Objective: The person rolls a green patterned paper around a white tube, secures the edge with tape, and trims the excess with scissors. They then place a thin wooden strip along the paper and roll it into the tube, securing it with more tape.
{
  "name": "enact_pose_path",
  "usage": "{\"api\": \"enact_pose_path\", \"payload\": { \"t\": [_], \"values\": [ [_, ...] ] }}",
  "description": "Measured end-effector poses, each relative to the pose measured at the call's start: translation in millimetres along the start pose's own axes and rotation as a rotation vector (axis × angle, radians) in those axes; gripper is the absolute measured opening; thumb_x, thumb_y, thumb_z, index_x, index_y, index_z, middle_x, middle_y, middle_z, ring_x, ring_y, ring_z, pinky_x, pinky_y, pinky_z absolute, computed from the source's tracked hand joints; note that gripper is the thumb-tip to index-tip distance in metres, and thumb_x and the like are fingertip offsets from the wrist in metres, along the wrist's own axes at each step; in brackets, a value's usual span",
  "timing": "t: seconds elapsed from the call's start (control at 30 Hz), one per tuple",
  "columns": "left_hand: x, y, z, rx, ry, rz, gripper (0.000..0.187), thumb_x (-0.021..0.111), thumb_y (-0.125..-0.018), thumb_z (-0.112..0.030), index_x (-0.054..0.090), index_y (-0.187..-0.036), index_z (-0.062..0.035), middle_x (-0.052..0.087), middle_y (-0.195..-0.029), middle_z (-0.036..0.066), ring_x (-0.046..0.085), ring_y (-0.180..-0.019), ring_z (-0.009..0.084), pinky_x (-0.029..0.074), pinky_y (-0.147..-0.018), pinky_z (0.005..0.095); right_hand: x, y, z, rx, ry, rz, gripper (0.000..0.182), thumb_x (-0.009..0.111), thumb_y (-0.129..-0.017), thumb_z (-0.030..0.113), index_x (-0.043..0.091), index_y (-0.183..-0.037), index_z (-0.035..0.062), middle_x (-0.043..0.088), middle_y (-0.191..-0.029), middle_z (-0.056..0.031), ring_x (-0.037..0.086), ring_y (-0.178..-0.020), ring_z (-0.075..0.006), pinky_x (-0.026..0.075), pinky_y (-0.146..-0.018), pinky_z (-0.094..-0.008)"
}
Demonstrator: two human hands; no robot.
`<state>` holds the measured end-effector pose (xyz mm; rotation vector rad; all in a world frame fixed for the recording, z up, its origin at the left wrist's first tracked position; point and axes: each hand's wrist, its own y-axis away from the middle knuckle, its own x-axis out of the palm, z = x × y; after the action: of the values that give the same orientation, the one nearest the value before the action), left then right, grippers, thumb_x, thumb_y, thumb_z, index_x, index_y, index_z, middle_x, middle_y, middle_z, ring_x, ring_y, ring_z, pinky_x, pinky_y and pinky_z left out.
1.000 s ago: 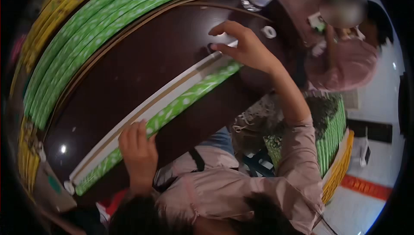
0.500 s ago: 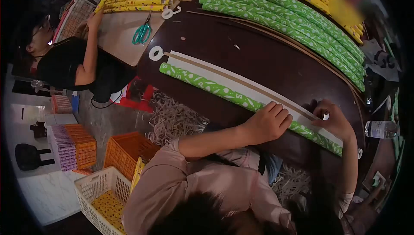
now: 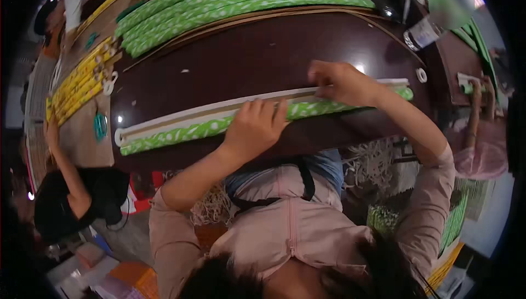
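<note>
A green roll of wrapping paper [image 3: 203,129] with white patterns lies across the near side of the dark table. Its loose white edge [image 3: 175,116] faces away from me, and a tan strip [image 3: 189,116] runs along it. My left hand [image 3: 255,126] is curved over the roll near its middle, fingers across the strip. Farther right, my right hand [image 3: 348,82] is above the white edge, its fingers curled and slightly blurred; what they pinch, if anything, is hidden. Small white rings lie by the two ends, the left ring [image 3: 118,137] and the right ring [image 3: 421,75].
Several green rolls [image 3: 241,3] are stacked at the back of the table [image 3: 246,52]. Yellow rolls [image 3: 82,82] and teal scissors [image 3: 100,126] lie at left, near a co-worker's arm [image 3: 71,175]. A plastic bottle [image 3: 422,36] stands back right; another person's hands [image 3: 482,90] are beyond.
The view has turned, so the roll now lies more level before me. My right hand has moved left along the strip from the right end. My left hand stays on the roll.
</note>
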<state>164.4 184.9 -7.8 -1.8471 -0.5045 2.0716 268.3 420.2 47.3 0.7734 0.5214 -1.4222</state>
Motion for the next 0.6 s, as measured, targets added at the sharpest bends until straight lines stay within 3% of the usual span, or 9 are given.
{"api": "enact_pose_path", "payload": {
  "t": [0.1, 0.17, 0.27, 0.3, 0.43, 0.53, 0.6],
  "values": [
    [4, 2, 1, -0.027, 0.003, 0.067, 0.051, 0.078, -0.073, -0.028, 0.059, -0.113, -0.0009, 0.056, -0.084, 0.009, 0.058, -0.077, 0.0244, 0.05, -0.069, 0.0351, 4, 0, 2, 0.053, 0.086, -0.009, 0.025, 0.067, -0.078, 0.006, 0.054, -0.1, 0.0034, 0.066, -0.08, -0.0157, 0.066, -0.079, -0.0344, 0.049, -0.068, -0.0428],
    [0, 2, 2, 0.014, 0.02, 0.035, 0.052, 0.078, -0.073, -0.026, 0.059, -0.114, -0.0008, 0.056, -0.085, 0.01, 0.057, -0.077, 0.0248, 0.049, -0.069, 0.0357, -1, 3, 8, -0.023, 0.046, 0.051, 0.026, 0.067, -0.077, 0.004, 0.055, -0.1, 0.003, 0.068, -0.082, -0.015, 0.067, -0.08, -0.0334, 0.05, -0.068, -0.0421],
    [-1, 1, 2, 0.017, 0.077, 0.03, 0.051, 0.077, -0.073, -0.026, 0.058, -0.113, -0.0008, 0.056, -0.086, 0.01, 0.057, -0.077, 0.0254, 0.049, -0.068, 0.0357, -12, 0, -1, 0.022, -0.291, 0.14, 0.031, 0.072, -0.073, 0.006, 0.06, -0.101, -0.0002, 0.07, -0.083, -0.0117, 0.067, -0.077, -0.0206, 0.051, -0.068, -0.0322],
    [-3, -1, 2, 0.026, 0.069, 0.03, 0.05, 0.077, -0.074, -0.026, 0.058, -0.113, -0.0008, 0.056, -0.087, 0.01, 0.057, -0.077, 0.0257, 0.049, -0.069, 0.0357, -15, 2, -2, 0.146, -0.359, 0.167, 0.035, 0.076, -0.071, 0.008, 0.062, -0.103, -0.0012, 0.069, -0.083, -0.0103, 0.066, -0.075, -0.0168, 0.051, -0.068, -0.0289],
    [-4, -3, -2, 0.038, 0.086, 0.021, 0.046, 0.076, -0.075, -0.024, 0.058, -0.111, -0.0014, 0.054, -0.085, 0.01, 0.057, -0.076, 0.0264, 0.049, -0.068, 0.0363, -12, 5, -11, 0.148, -0.366, 0.191, 0.039, 0.078, -0.072, 0.014, 0.063, -0.105, -0.0008, 0.07, -0.083, -0.0097, 0.066, -0.077, -0.0159, 0.051, -0.069, -0.0292],
    [-5, 0, 1, 0.033, 0.063, 0.044, 0.043, 0.074, -0.076, -0.024, 0.059, -0.11, -0.0018, 0.052, -0.082, 0.01, 0.055, -0.074, 0.0264, 0.048, -0.065, 0.0366, -13, 11, -6, 0.133, -0.463, 0.182, 0.043, 0.079, -0.076, 0.021, 0.061, -0.108, 0.001, 0.069, -0.093, -0.0084, 0.064, -0.083, -0.0167, 0.049, -0.075, -0.0303],
    [-6, 0, 1, 0.031, 0.033, 0.061, 0.043, 0.075, -0.075, -0.025, 0.059, -0.108, -0.0024, 0.052, -0.081, 0.009, 0.055, -0.074, 0.0249, 0.048, -0.065, 0.0355, -9, 19, -1, -0.61, 0.279, -0.361, 0.051, 0.08, -0.073, 0.035, 0.062, -0.109, 0.0035, 0.065, -0.102, -0.0094, 0.063, -0.091, -0.0242, 0.046, -0.082, -0.0358]
  ]
}}
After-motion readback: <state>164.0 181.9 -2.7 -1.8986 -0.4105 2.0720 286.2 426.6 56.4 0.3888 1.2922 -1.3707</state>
